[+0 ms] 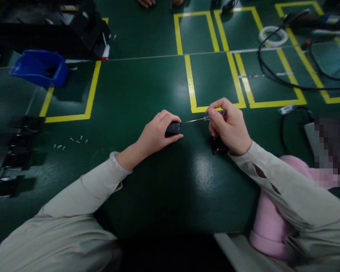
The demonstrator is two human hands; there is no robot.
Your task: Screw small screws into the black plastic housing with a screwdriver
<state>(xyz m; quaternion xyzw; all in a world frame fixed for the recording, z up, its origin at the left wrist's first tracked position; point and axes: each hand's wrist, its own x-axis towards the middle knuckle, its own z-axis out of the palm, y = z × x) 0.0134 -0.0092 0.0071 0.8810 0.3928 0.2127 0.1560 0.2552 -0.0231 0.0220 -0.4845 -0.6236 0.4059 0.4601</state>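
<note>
My left hand (161,130) is closed around a small black box-shaped part (173,129) on the green table. In my right hand (228,122) is a screwdriver (206,118) with a clear handle, held between thumb and fingers. Its thin metal shaft lies nearly level, and the tip meets the right side of the black part. Whether a screw sits at the tip is too small to tell. Under my right hand lies another black part (217,145), partly covered by the fingers.
Several small screws (78,141) lie left of my left arm. Several black parts (15,160) line the left edge. A blue bin (41,68) stands beyond them. At the back right are a tape roll (273,36) and black cables (286,81). A person's hand (146,3) shows at the top.
</note>
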